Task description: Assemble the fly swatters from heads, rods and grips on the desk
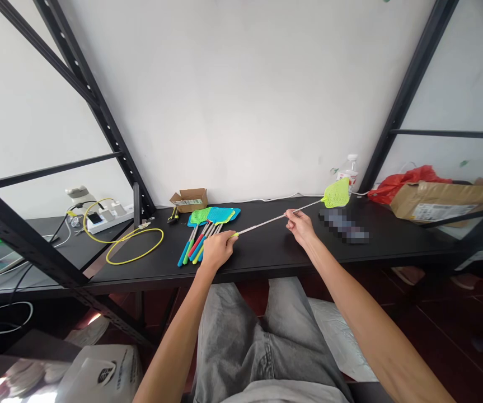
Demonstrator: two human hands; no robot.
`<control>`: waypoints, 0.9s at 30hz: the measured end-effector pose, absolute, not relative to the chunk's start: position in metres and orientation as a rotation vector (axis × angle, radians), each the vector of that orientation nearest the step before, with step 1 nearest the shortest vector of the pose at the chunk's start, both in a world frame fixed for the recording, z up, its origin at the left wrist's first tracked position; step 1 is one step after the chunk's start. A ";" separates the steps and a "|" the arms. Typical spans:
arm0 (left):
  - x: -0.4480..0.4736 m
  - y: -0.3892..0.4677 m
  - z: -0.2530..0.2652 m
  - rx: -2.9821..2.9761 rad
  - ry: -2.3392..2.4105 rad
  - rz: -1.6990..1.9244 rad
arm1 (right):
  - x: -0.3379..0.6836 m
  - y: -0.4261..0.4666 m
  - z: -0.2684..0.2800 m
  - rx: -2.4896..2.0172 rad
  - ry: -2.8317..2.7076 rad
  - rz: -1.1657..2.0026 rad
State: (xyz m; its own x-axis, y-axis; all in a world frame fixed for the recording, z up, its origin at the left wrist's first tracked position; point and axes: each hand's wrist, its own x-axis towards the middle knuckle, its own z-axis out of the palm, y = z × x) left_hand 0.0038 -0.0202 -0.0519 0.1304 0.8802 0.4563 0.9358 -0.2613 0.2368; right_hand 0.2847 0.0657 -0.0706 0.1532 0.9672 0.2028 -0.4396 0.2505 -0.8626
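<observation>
I saw creased, washed-out grey trousers (233, 341) at the frame's lower centre, a pale grey top (283, 393) below, left hand (218, 249) and right hand (300, 226) bare.

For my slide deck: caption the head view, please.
Left hand and right hand hold a yellow-green fly swatter above a black tabletop, near a swatter pile.

No legible lettering anywhere

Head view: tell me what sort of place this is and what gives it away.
Probably a storeroom or small workshop, judging by the black metal rack against a plain wall, the power strip with plugs in it, and the labelled cardboard box at right.
</observation>
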 end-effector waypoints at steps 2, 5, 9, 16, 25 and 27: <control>0.004 -0.020 -0.052 -2.297 -1.825 -0.793 | 0.282 0.064 -0.071 -0.749 -0.941 1.173; 0.005 -0.019 -0.053 -2.319 -1.806 -0.788 | 0.276 0.060 -0.072 -0.768 -1.027 1.205; 0.004 -0.018 -0.054 -2.313 -1.787 -0.809 | 0.272 0.059 -0.072 -0.761 -1.032 1.213; 0.004 -0.017 -0.056 -2.309 -1.776 -0.816 | 0.271 0.058 -0.072 -0.787 -1.095 1.196; 0.004 -0.016 -0.056 -2.343 -1.742 -0.826 | 0.265 0.056 -0.069 -0.834 -1.171 1.171; 0.003 -0.016 -0.057 -2.346 -1.731 -0.834 | 0.263 0.055 -0.069 -0.840 -1.180 1.178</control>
